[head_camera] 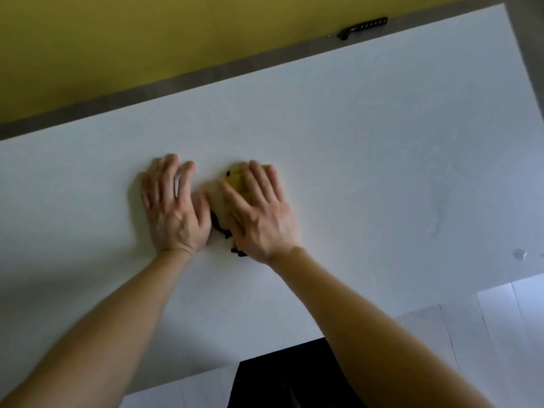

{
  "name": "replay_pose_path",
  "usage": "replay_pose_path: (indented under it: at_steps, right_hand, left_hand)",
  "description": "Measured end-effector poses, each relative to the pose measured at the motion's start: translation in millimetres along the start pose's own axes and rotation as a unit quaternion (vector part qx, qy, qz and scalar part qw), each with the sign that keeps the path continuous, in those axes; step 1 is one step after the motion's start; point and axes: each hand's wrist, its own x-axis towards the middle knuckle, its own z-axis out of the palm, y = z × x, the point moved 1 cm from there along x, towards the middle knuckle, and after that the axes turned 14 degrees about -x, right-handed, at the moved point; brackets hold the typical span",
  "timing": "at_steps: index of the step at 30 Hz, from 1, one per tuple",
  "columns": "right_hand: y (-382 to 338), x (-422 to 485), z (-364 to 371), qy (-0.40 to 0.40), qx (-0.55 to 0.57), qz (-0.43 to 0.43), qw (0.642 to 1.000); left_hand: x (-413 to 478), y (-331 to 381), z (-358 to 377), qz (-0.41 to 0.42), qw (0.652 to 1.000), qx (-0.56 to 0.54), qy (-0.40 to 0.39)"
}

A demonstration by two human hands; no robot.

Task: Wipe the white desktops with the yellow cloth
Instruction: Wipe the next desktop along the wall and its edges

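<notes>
Lying beneath the flat right hand (262, 219), yellow cloth (235, 180) sits beside the flat, empty left hand (173, 214)

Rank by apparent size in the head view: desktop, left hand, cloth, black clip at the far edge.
1. desktop
2. left hand
3-4. unsure: cloth is mostly hidden under the right hand; black clip is farther away.

Yellow cloth (235, 184) mostly hidden under blurred right hand (259, 213).
</notes>
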Motion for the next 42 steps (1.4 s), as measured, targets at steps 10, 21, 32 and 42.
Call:
replay_pose_path:
  at_steps: [10,21,32,42]
  right_hand:
    - [154,18,-26,0.049,-0.085,0.238,0.966]
    - [72,-22,-12,-0.016,-0.032,-0.119,0.992]
    - [0,-58,3,0.027,-0.032,0.107,0.993]
    - [123,-133,-29,0.037,-0.088,0.170,0.981]
  left_hand:
    - [3,1,2,-0.011,1.000,-0.007,0.014]
    - [2,4,-1,-0.016,1.000,-0.001,0.011]
    - [4,4,0,-0.017,0.999,-0.003,0.030]
    - [-22,8,-34,-0.011,0.996,-0.017,-0.088]
